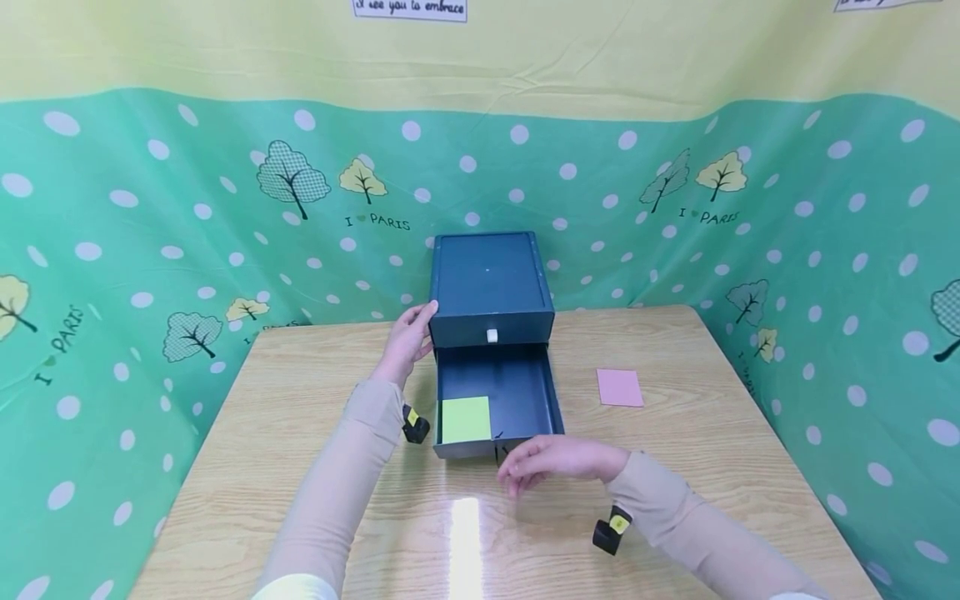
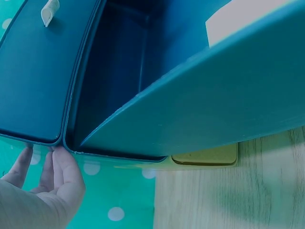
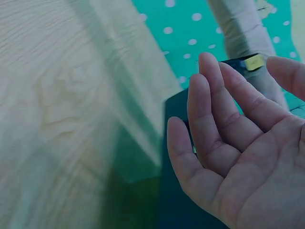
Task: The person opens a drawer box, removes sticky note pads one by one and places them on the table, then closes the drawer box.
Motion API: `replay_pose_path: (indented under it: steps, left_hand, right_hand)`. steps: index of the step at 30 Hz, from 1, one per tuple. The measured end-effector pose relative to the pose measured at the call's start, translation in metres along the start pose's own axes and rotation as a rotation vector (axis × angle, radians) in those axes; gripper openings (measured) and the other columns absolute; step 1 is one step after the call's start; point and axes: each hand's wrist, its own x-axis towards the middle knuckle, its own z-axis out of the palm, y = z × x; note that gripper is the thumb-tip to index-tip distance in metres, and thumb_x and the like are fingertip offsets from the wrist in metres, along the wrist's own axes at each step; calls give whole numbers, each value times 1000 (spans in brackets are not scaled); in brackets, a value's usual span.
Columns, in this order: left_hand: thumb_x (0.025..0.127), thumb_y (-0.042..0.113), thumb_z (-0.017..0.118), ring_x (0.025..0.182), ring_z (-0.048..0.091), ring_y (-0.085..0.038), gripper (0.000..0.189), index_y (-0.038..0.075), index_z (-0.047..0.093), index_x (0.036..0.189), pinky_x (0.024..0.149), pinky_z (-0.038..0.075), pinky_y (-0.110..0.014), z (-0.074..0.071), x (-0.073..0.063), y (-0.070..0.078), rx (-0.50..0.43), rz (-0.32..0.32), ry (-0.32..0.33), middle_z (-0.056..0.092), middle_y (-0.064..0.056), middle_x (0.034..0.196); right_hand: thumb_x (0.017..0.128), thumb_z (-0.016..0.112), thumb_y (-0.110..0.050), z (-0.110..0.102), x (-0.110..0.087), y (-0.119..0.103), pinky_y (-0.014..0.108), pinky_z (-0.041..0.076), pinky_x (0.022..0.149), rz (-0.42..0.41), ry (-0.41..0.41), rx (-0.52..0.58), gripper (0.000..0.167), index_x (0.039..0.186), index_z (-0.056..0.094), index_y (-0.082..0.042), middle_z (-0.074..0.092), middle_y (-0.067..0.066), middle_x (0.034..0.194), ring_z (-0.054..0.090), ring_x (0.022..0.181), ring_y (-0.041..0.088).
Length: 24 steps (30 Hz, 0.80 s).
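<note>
A dark blue drawer box (image 1: 487,271) stands at the back of the table, a white knob (image 1: 492,336) on its upper drawer front. Below, the lower drawer (image 1: 525,392) is pulled out. A yellow-green square of paper (image 1: 465,419) lies in its front left corner. My left hand (image 1: 407,343) rests against the box's left side; in the left wrist view its fingertips touch the casing's edge. My right hand (image 1: 558,458) is at the lower drawer's front right edge, palm facing the camera in the right wrist view, fingers loosely bent around nothing.
A pink paper square (image 1: 619,388) lies on the wooden table (image 1: 315,467) right of the box. Green dotted cloth (image 1: 600,200) hangs close behind and on both sides. Black wrist devices (image 1: 608,533) with yellow labels are on both arms.
</note>
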Motion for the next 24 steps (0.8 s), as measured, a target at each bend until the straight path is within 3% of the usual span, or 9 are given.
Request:
replay_pose_path:
  steps: [6,10,15,19,24]
  left_hand:
    - [93,45,56,126,49,-28,57,15,44,140,105,40,-43,0,-1,1,13,-3,3,47,-10,140]
    - [93,44,56,127,47,-28,57,14,44,140,105,39,-43,0,-2,1,16,2,-2,44,-9,143]
    - [93,45,55,128,46,-28,56,15,45,139,105,39,-43,-1,-3,0,20,5,0,43,-8,144]
    - [93,46,55,128,47,-28,57,15,44,140,105,39,-43,-1,-3,0,20,4,6,46,-9,142]
    - [93,46,55,128,47,-28,58,15,44,140,106,39,-43,0,-3,1,19,5,1,47,-10,140]
  right_hand:
    - [101,44,-21,-10,-2,-20,41,49,93,-79,24,1,39,121,57,9,63,29,105,60,103,40]
    - [101,45,-19,-20,-2,-30,36,50,92,-105,49,32,39,121,54,12,67,18,101,60,103,39]
    - [100,45,-19,-31,3,-42,51,43,99,-101,95,48,39,123,52,13,68,2,99,54,107,46]
    - [101,44,-18,-40,10,-51,55,40,100,-82,129,44,37,123,54,9,68,3,99,57,108,39]
    - [101,41,-16,-48,19,-59,54,40,101,-68,145,7,36,125,54,8,67,4,101,62,100,19]
